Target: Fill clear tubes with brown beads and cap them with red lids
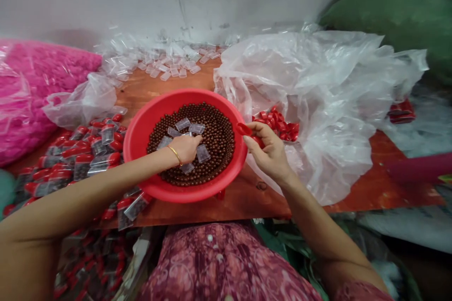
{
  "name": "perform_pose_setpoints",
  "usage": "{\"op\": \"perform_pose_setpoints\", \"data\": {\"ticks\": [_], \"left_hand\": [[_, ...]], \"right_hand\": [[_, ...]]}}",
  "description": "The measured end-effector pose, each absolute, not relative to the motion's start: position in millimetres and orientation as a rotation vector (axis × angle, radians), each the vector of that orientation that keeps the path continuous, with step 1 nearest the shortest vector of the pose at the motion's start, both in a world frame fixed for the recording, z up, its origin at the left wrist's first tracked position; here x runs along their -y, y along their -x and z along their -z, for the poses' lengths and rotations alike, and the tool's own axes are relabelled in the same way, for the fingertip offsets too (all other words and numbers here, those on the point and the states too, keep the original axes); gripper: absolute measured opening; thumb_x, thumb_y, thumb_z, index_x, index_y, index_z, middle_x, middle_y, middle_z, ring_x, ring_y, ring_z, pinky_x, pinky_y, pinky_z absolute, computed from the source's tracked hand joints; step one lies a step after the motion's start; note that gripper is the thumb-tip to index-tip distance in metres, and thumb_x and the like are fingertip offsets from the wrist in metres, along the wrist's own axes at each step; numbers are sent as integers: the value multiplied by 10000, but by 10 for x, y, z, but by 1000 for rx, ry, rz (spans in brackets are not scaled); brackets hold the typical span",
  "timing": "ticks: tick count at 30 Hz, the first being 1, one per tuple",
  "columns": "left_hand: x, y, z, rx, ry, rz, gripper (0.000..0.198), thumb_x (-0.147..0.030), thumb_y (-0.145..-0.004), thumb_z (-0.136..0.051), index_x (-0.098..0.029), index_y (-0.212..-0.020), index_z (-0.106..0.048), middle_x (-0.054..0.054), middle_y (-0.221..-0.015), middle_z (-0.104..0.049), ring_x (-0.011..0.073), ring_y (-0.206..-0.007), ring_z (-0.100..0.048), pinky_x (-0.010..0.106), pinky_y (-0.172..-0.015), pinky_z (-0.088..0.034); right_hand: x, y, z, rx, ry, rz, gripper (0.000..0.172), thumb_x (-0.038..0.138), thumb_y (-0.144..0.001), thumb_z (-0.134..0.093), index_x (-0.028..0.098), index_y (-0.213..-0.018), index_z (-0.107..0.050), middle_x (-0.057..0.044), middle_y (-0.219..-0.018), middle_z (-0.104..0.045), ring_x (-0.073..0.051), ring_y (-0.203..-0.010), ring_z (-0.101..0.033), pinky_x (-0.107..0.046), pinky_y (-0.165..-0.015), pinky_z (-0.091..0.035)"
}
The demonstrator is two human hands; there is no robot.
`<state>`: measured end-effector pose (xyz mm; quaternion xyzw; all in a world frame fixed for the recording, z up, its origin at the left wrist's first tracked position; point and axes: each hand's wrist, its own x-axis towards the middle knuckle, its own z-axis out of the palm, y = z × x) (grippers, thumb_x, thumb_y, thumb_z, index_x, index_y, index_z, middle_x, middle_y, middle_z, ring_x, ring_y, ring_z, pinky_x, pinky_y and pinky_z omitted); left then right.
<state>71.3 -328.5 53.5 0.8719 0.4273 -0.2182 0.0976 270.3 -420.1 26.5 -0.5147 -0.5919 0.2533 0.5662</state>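
A red plastic bowl (141,134) on the wooden table holds a heap of small dark brown beads (215,138) with several small clear bags (196,128) lying on top. My left hand (185,147), with a gold bangle at the wrist, is inside the bowl with its fingers curled down on the beads and bags. My right hand (266,148) hovers at the bowl's right rim and pinches a small red cap (244,129). Just behind that hand, a pile of red caps (282,124) lies in a clear plastic bag.
Filled bags with red caps (76,155) are heaped at the left of the table and spill over its front edge. Empty clear bags (169,68) lie at the back. Crumpled plastic sheeting (318,99) covers the right, a pink bag (31,89) the far left.
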Motion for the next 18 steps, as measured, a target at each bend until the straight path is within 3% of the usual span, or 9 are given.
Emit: {"op": "perform_pose_setpoints", "data": {"ticks": [4, 7, 12, 15, 18], "left_hand": [[3238, -630, -533, -603, -3065, 649, 388, -104, -849, -351, -203, -1184, -519, 109, -1126, -580, 202, -939, -586, 287, -726, -457], [3205, -624, -484, -397, -3070, 675, 318, -125, -851, -389, -181, -1106, -572, 92, -1110, -600, 187, -964, -570, 281, -795, -439], [3254, -656, -487, -802, -2811, 610, 278, -274, -869, -405, -128, -915, -637, 115, -897, -661, 196, -837, -603, 291, -766, -445], [3280, -689, -503, -1186, -2280, 586, 240, -233, -826, -437, -131, -677, -595, 59, -681, -646, 141, -618, -583, 248, -650, -457], [3259, -768, -469, -1421, -1691, 447, 206, -173, -781, -485, -132, -582, -518, 3, -509, -559, 104, -449, -516, 233, -540, -459]], "right_hand": [[4113, -2529, -262, 1518, 1341, -463, 246, 277, -857, -475, 192, -1081, -531, -47, -1002, -642, -135, -785, -609, -269, -723, -487], [4069, -2489, -215, 1536, 1527, -312, 262, 287, -845, -485, 192, -1079, -553, -42, -935, -664, -141, -704, -608, -272, -677, -476], [4072, -2493, -171, 1515, 1516, -374, 268, 301, -869, -437, 197, -1092, -544, -38, -949, -659, -147, -734, -605, -275, -713, -477], [4078, -2485, -163, 1482, 1498, -399, 261, 319, -872, -430, 203, -1075, -545, -36, -941, -655, -152, -747, -601, -279, -711, -475], [4075, -2468, -143, 1439, 1499, -381, 259, 334, -874, -432, 201, -1063, -548, -37, -925, -654, -161, -777, -606, -289, -729, -474]]}}
